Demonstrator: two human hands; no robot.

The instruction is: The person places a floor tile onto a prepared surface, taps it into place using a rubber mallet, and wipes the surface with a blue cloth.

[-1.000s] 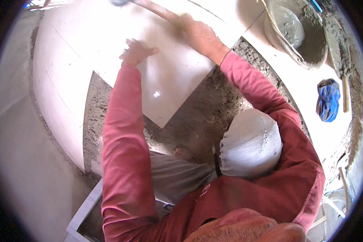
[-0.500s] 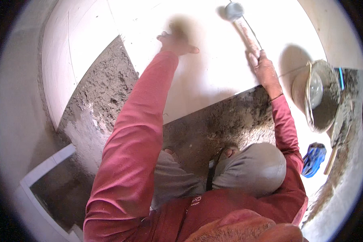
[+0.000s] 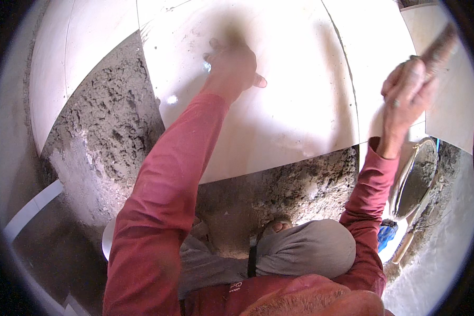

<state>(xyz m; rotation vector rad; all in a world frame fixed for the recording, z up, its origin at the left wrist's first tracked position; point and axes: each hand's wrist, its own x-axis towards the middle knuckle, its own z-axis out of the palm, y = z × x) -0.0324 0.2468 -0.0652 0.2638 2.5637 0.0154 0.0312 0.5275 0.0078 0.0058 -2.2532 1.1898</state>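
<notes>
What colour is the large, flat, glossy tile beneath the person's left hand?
The large, flat, glossy tile is off-white; it shows best in the head view.

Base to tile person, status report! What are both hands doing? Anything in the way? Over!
Left hand open over pale tile. Right hand gripping wooden handle, far end unseen. Bucket beside right sleeve, off that tile.
</notes>
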